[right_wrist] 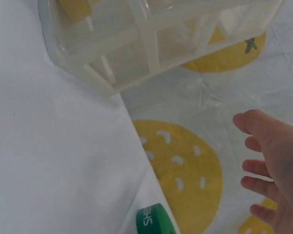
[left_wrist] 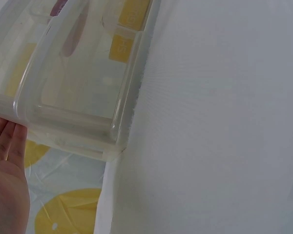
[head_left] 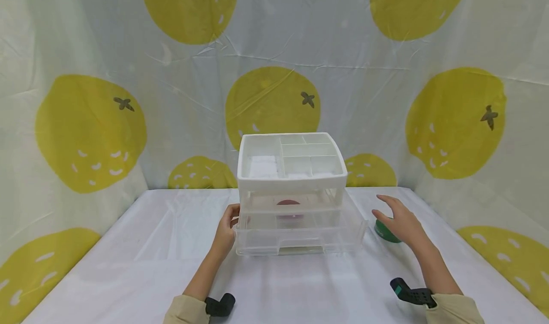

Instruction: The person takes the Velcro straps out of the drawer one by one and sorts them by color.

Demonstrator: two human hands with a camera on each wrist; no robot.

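Observation:
A white desktop organizer (head_left: pixel 292 185) with a divided top tray and clear drawers stands on the table. Its lower clear drawer (head_left: pixel 261 242) juts out at the front. Through the plastic shows a dark red round thing (head_left: pixel 289 216), its kind unclear. My left hand (head_left: pixel 224 232) is at the organizer's left side; in the left wrist view its straight fingers (left_wrist: pixel 17 146) touch the clear plastic. To the right, my right hand (head_left: pixel 403 223) hovers with fingers spread, holding nothing. Partly hidden behind it is a green round thing (head_left: pixel 387 233) with white lettering, which stands apart in the right wrist view.
A white cloth (head_left: pixel 291 290) covers the table. Curtains (head_left: pixel 184 100) printed with yellow fruit hang behind and on both sides. Black camera mounts (head_left: pixel 220 306) sit on both wrists. Yellow labels (left_wrist: pixel 121 48) show through the drawer plastic.

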